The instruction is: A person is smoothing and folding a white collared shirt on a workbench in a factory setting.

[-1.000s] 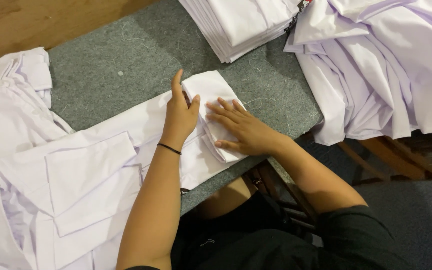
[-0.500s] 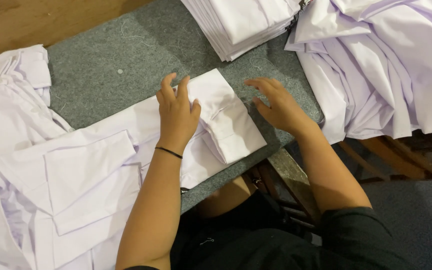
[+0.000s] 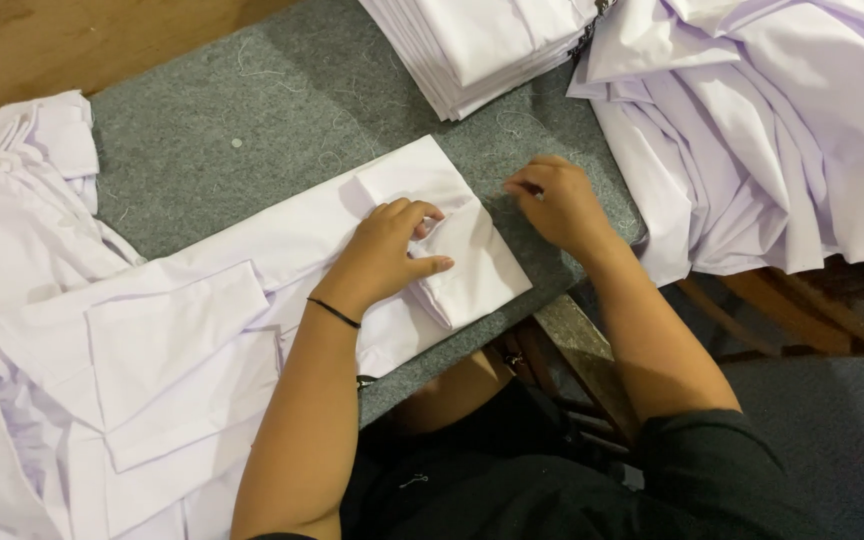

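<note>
A white shirt point(image 3: 282, 290) is being laid flat across the grey felt table point(image 3: 252, 120), its folded end lying at about four o'clock from the table's middle. The fold is being pressed by the left hand point(image 3: 387, 255), fingers curled and seemingly pinching a pleat. The right hand point(image 3: 557, 200) is being held at three o'clock of the fold, fingers loosely bent, resting on felt, apparently gripping nothing. A stack of folded shirts point(image 3: 482, 45) is lying at twelve o'clock, a loose heap of shirts point(image 3: 772, 130) at two o'clock.

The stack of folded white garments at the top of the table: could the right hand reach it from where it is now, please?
Probably yes: the right hand rests on bare grey felt, and nothing lies between it and the stack.
</note>
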